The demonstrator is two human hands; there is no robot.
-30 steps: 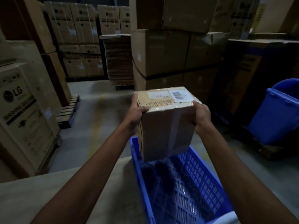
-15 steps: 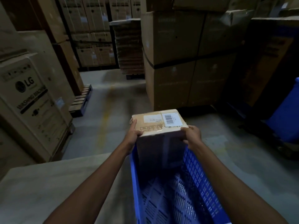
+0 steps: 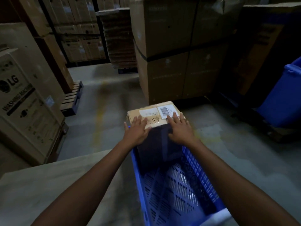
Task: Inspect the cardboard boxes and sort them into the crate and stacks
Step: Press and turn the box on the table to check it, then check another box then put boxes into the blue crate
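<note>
A small cardboard box [image 3: 153,112] with white labels and a barcode on top stands upright in the far end of a blue slatted plastic crate [image 3: 202,175]. Its top rises above the crate's rim. My left hand [image 3: 136,131] lies flat on the near left of the box top, fingers spread. My right hand [image 3: 179,128] lies flat on the near right of the top, fingers spread. Neither hand wraps around the box. The crate's near part holds nothing that I can see.
The crate sits beside a pale table surface [image 3: 57,190] at the lower left. Large stacked cartons [image 3: 171,51] stand ahead, an LG washing machine carton [image 3: 24,101] at left, a wooden pallet [image 3: 71,98] behind it, and a blue bin [image 3: 283,95] at right.
The box went down from above the crate into its far end. My hands moved from gripping its sides to resting flat on its top.
</note>
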